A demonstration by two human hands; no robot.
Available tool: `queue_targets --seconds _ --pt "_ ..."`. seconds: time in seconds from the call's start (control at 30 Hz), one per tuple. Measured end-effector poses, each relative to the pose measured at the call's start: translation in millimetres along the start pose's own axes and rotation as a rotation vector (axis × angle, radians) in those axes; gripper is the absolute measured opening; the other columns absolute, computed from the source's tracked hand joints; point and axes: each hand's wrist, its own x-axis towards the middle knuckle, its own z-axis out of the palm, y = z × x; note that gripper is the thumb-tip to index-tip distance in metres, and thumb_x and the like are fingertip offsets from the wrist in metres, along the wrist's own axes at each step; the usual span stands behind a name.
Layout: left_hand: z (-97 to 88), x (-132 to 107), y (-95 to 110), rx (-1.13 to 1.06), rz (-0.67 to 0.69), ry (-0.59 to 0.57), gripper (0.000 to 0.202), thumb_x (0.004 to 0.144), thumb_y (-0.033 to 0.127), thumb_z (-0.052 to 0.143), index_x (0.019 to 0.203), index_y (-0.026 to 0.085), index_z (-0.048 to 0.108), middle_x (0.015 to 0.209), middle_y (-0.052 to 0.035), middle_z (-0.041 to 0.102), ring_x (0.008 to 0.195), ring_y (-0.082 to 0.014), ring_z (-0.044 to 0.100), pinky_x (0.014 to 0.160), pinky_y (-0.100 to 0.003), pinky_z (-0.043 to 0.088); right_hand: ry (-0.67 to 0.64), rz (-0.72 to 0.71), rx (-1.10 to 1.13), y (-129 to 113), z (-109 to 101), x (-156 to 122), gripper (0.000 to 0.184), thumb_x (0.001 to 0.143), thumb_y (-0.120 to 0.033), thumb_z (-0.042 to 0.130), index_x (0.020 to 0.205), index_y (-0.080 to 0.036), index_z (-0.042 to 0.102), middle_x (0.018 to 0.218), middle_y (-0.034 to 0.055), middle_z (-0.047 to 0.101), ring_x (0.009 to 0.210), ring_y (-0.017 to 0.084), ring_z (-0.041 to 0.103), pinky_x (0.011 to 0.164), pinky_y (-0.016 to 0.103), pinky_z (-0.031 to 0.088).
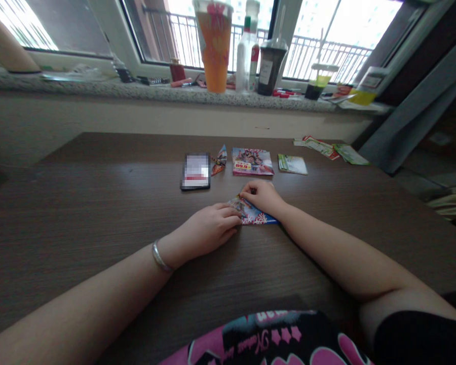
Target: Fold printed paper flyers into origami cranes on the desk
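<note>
On the dark wooden table in front of me lies a folded piece of printed paper (256, 217), blue with red-and-white patterns. My left hand (215, 226), a silver bangle at its wrist, is closed over the paper's left end, its fingers bent down onto it. My right hand (265, 196) pinches the paper's upper edge between thumb and bent forefinger and covers part of it. Just beyond my hands are a small folded paper piece (219, 161) standing up in a pointed shape and a flat printed leaflet (253, 162).
A phone (195, 171) with a blurred screen lies left of the folded piece. To the right are a small stack of green-white cards (292, 164) and several paper strips (319, 147). Cups and bottles, among them a tall orange drink (214, 48), line the stone windowsill (155, 91).
</note>
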Motion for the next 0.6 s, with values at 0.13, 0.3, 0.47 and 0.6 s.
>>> queue_targets --seconds 0.13,0.3,0.47,0.6 --pt "-2.3 -0.7 -0.2 -0.022 -0.003 -0.015 0.021 0.091 0.022 0.050 0.106 0.018 0.065 0.112 -0.0081 0.066 0.108 -0.0217 0.059 0.100 -0.040 0.046 0.000 -0.012 -0.017 2.5 1.6 0.7 0.012 0.080 -0.030 0.067 0.075 -0.021 0.072 0.076 0.0005 0.071 0.070 0.014 0.058 0.066 0.026 0.036" --pt "-3.8 -1.7 -1.5 -0.029 0.004 -0.033 0.022 0.091 0.022 0.053 0.109 0.018 0.065 0.115 -0.0083 0.065 0.110 -0.0226 0.058 0.102 -0.041 0.045 0.006 -0.013 -0.022 1.0 0.1 -0.2 0.012 0.080 -0.030 0.066 0.074 -0.021 0.072 0.075 0.0003 0.071 0.070 0.014 0.058 0.064 0.025 0.036" --pt "-3.9 -3.3 -2.0 -0.009 0.017 -0.034 0.023 0.091 0.023 0.052 0.110 0.018 0.064 0.118 -0.0089 0.063 0.112 -0.0233 0.058 0.103 -0.041 0.044 -0.005 -0.006 -0.018 -0.5 -2.0 -1.1 0.012 0.079 -0.030 0.067 0.075 -0.021 0.072 0.076 0.0006 0.071 0.070 0.014 0.059 0.064 0.025 0.037" --pt "-6.2 -5.4 -2.0 -0.018 0.000 -0.059 0.025 0.090 0.023 0.053 0.114 0.019 0.063 0.121 -0.0077 0.062 0.114 -0.0231 0.057 0.103 -0.040 0.044 -0.013 0.008 0.010 1.2 -0.9 -0.7 0.013 0.079 -0.032 0.068 0.076 -0.021 0.073 0.076 0.0008 0.072 0.068 0.013 0.059 0.064 0.026 0.038"
